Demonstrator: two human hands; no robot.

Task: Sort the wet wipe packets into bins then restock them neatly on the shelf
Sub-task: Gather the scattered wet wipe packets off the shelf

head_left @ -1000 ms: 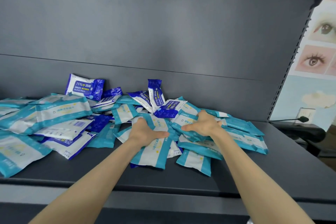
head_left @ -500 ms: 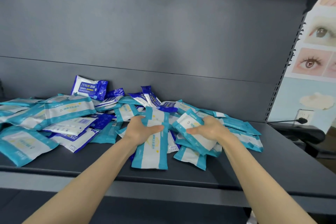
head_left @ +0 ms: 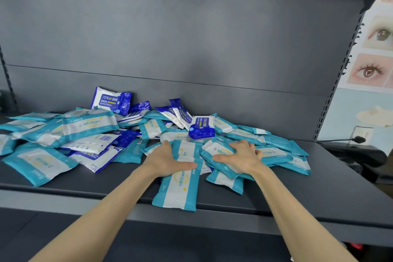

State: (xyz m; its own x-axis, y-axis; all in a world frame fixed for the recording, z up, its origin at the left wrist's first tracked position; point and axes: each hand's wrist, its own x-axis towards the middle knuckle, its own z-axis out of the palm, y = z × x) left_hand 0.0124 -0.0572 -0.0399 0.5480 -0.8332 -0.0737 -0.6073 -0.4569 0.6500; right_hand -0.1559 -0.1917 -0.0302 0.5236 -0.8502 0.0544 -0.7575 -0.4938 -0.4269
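shelf (head_left: 331, 185), dark grey. bare deck on the right side beyond the heap, and a narrow bare strip along the front lip on the left. back panel (head_left: 191, 38) closes the rear; slotted upright (head_left: 331, 95) marks the right end.

heap of wet wipe packets (head_left: 89, 127) spreads from the left frame edge to past centre, teal and dark blue mixed, overlapping. front teal packet (head_left: 178, 189) lies lengthwise, its near end hanging over the front lip. left hand (head_left: 168, 159) rests on its far end: thumb laid across the face, fingers straight and together along the left edge. right hand (head_left: 240, 157) is on the tilted teal packet (head_left: 219, 151), thumb along the near side, fingers bent over the far side onto the packets behind.

dark blue packet (head_left: 202, 126) sits atop the heap just behind both hands; another blue packet (head_left: 111, 100) leans against the back panel.

right of the upright: eye poster (head_left: 374, 70), wall socket (head_left: 363, 134), a black object (head_left: 361, 155), hard to make out. leftmost packets are cut off by the frame. packets under the heap are mostly hidden.
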